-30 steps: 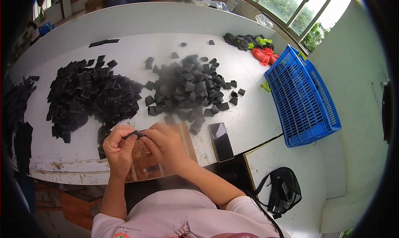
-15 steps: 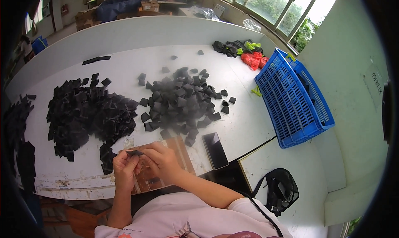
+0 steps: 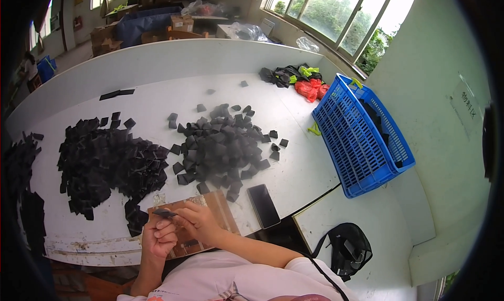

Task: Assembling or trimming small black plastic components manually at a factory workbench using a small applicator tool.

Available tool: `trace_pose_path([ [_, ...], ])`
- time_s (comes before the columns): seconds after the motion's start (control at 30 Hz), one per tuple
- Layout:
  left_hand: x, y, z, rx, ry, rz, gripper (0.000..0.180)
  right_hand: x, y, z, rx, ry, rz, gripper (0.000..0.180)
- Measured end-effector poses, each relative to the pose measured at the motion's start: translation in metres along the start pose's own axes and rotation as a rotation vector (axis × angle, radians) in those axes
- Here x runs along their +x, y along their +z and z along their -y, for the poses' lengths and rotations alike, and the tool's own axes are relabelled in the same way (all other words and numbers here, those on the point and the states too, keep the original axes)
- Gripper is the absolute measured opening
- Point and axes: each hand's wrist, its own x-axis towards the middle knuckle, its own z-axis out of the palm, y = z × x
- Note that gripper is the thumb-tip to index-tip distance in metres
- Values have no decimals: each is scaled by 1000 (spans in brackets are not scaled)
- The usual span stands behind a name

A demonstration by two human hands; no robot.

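Note:
Close to my body, my left hand has its fingers curled in and grips a small black fabric piece. From the right, my right hand pinches the same piece, its fingertips against the edge. Both hands are above a brown board lying at the table's near edge. Ahead and to the left spreads a heap of flat black pieces. Straight ahead is a second heap of black pieces, which look folded or curved. How the held piece is folded is too small to tell.
A dark phone lies right of the board. A blue plastic crate stands tilted at the right, near black and red bags. More black strips lie far left. A black mesh bag rests on the right-hand surface. A low white partition borders the table's back.
The whole view has shifted, so the table sits lower in it. My left fingers have curled further inward, and the fabric piece now points out to the left above them.

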Motion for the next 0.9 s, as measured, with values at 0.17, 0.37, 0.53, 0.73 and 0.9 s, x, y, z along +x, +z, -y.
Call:
trace_pose_path([
  [0.17, 2, 4, 19, 87, 175, -25, 20, -1, -1, -2, -26, 4, 9, 11],
  [0.37, 5, -4, 13, 132, 165, -84, 20, 1, -3, -6, -11, -38, -30, 12],
  [0.53, 5, -5, 10, 139, 117, -120, 19, 3, 0, -8, -25, -51, -2, 11],
  [0.73, 2, 7, 11, 524, 171, -240, 12, 3, 0, -6, -79, -84, -10, 16],
  [0.9, -17, -11, 10, 458, 107, -337, 14, 0, 0, -1, -106, -104, -12, 19],
])
